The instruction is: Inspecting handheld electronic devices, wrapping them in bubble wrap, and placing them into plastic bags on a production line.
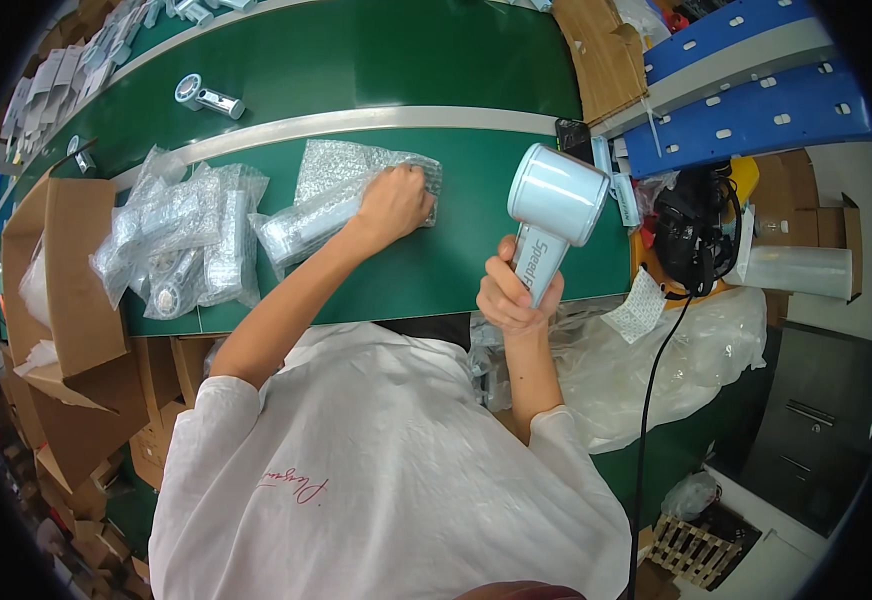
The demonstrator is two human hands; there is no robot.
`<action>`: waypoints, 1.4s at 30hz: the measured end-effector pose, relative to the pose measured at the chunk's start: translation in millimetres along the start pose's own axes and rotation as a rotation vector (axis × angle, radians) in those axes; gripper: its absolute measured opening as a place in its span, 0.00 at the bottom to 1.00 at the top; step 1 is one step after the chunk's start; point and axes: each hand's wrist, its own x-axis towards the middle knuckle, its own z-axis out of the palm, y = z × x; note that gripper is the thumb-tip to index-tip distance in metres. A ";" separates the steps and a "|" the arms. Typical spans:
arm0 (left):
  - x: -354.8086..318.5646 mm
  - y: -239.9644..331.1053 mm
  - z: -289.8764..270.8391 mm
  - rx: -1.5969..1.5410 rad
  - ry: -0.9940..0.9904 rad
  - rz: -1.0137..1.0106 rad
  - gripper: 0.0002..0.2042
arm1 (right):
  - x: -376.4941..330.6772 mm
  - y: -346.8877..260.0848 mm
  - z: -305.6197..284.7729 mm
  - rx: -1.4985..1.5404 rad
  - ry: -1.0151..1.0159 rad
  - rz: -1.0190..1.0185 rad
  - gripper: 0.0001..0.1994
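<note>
In my right hand [521, 292] a light-blue handheld fan [559, 197] is held upright by its handle, its wide drum-shaped head uppermost. The fingers wrap round the lower handle, above the green table's near edge. My left hand [396, 205] is closed, fingers curled down on the right end of a bubble-wrap bag [341, 165] lying flat on the table. Just below that bag, partly under my left forearm, lies a bubble-wrapped item [301, 235]. Further left is a heap of bubble-wrapped items [181, 235], with light-blue and silvery parts showing through.
An open cardboard box [76, 290] stands at the left. Beyond a metal rail, another fan [206, 97] lies on the green surface [426, 60]. A black phone-like object [574, 138], a black bag [694, 220], a hanging black cable [646, 420] and clear plastic sheeting [676, 360] are at the right.
</note>
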 end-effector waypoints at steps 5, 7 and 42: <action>1.0 -15.5 5.6 -0.310 0.068 0.035 0.12 | -14.6 -8.2 24.1 -1.302 0.748 -0.173 0.25; 5.2 -15.3 -5.5 -0.397 0.006 -0.027 0.11 | -13.5 -12.7 7.1 -1.445 0.792 -0.174 0.24; -12.6 71.5 -83.7 -0.337 0.424 0.454 0.05 | 39.7 21.5 28.7 -1.311 1.186 -0.484 0.19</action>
